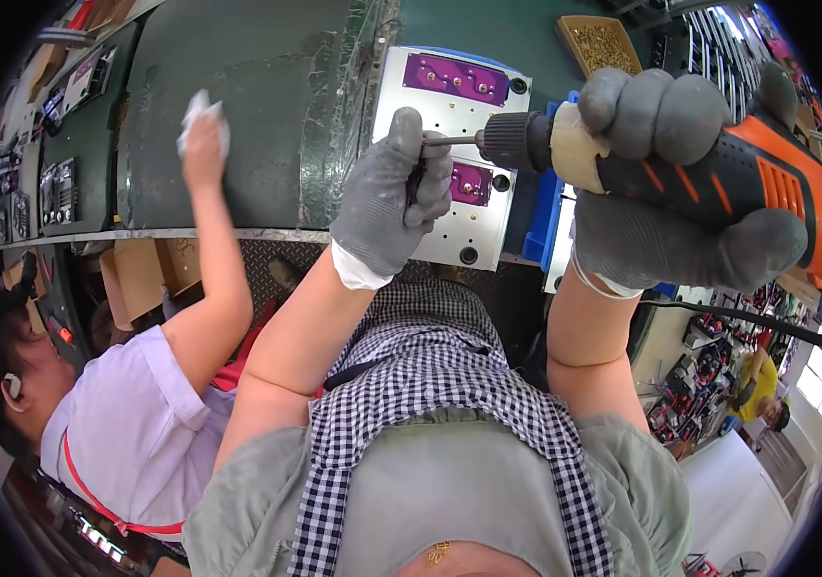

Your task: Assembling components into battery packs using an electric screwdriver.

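Note:
My right hand [685,183], in a grey glove, is wrapped round an orange and black power drill [719,173] with a band of pale tape behind its chuck. The drill's long bit [453,140] points left, its tip at the fingers of my left hand [394,197]. That hand, gloved too, is closed in a pinch; what it holds, if anything, is mostly hidden. Below the bit lies a white metal panel [445,223], holed and partly covered by my hands. On it sit a purple circuit board [456,79] at the far end and another purple board [470,184] nearer me.
An open box of small brass-coloured screws [599,46] stands at the far right. Blue plastic [544,216] lies beside the panel. At left, a co-worker's hand [204,144] holds a white cloth over the green bench [238,58]. A black cable [738,319] runs below the drill.

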`<control>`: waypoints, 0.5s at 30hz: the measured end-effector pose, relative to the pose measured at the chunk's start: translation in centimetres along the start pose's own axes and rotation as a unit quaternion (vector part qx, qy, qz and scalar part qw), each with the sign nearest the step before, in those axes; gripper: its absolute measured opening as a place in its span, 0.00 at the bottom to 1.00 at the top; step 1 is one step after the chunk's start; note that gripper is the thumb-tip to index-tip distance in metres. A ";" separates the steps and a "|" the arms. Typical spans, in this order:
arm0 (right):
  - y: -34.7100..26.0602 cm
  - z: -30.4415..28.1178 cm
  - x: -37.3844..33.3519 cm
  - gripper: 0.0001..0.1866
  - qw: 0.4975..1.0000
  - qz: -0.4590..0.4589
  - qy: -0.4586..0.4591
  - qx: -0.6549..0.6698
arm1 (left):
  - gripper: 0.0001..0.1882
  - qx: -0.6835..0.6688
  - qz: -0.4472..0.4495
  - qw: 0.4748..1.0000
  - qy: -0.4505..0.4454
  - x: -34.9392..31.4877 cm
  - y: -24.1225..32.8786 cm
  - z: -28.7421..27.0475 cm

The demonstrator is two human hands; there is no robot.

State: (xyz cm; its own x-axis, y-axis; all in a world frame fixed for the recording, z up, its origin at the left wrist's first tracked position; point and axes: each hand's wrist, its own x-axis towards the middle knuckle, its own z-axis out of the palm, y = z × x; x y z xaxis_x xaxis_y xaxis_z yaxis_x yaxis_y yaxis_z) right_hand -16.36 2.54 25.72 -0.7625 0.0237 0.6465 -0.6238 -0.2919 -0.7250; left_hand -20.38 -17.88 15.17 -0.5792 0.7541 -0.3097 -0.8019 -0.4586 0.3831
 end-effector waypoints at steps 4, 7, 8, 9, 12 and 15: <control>0.1 -1.4 -1.0 0.32 1.000 0.008 0.018 0.000 | 0.25 0.096 -0.001 0.993 0.066 0.6 -0.2 1.1; 0.4 0.5 -1.5 0.32 0.984 -0.018 0.169 0.048 | 0.24 0.075 -0.005 0.996 0.047 1.0 -0.5 0.9; 0.0 0.4 -1.6 0.32 0.984 -0.018 0.171 0.043 | 0.24 0.074 -0.009 0.996 0.044 1.3 -0.6 0.6; -0.4 0.2 -1.6 0.33 0.984 0.018 0.168 -0.053 | 0.24 0.078 -0.002 0.997 0.027 1.6 -0.7 0.3; 1.5 -0.8 -2.5 0.34 0.972 0.038 0.208 -0.102 | 0.23 0.047 -0.016 0.996 0.077 2.6 -1.0 0.4; 4.7 -4.6 -3.4 0.21 0.915 -0.042 0.261 -0.304 | 0.22 0.024 -0.076 0.988 0.134 3.8 -1.0 -1.6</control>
State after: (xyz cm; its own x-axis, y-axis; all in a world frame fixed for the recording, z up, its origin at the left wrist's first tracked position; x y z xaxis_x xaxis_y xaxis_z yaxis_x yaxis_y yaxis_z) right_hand -17.51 5.51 18.96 -0.5867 0.5207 0.6202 -0.5430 0.3151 -0.7783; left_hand -22.05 -15.29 12.26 -0.4756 0.6583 -0.5834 -0.8785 -0.3213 0.3537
